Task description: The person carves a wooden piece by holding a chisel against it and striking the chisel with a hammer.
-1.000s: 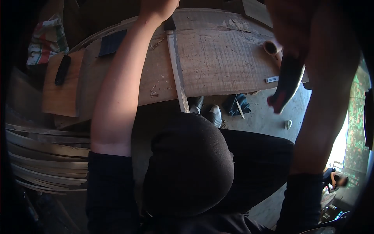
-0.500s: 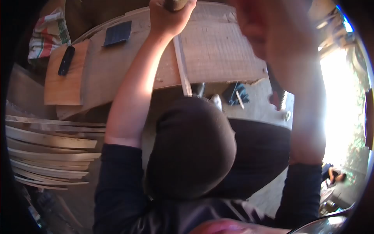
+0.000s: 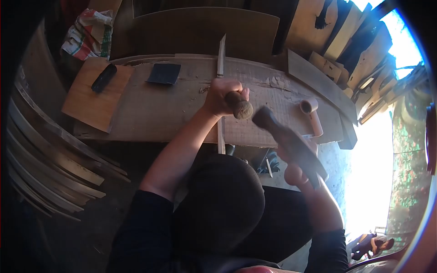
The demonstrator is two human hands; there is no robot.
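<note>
My left hand (image 3: pixel 223 97) is wrapped round the wooden handle of a chisel (image 3: pixel 240 106), its worn round end pointing up toward me. The blade is hidden under the fist. A thin wooden strip (image 3: pixel 221 57) runs beneath this hand, across a wide, slightly curved board (image 3: pixel 186 107). To the right, my right hand (image 3: pixel 296 170) is closed on a hammer (image 3: pixel 291 141), which is blurred by motion. One end of the hammer's head is close to the chisel handle, apparently apart from it. Most of the hammer's handle is hidden.
A dark sandpaper-like square (image 3: pixel 163 73) and a plywood piece (image 3: pixel 91 100) with a black object (image 3: pixel 104 78) lie at left. A pinkish roll (image 3: pixel 312 117) lies at right. Curved wooden strips (image 3: pixel 54 159) are stacked at left; boards (image 3: pixel 364 68) lean behind. A person (image 3: pixel 371 245) is at far right.
The view has tilted up and shows more of the background. My right hand has come down from high up, with the hammer now visible near the chisel. The left hand keeps its grip.
</note>
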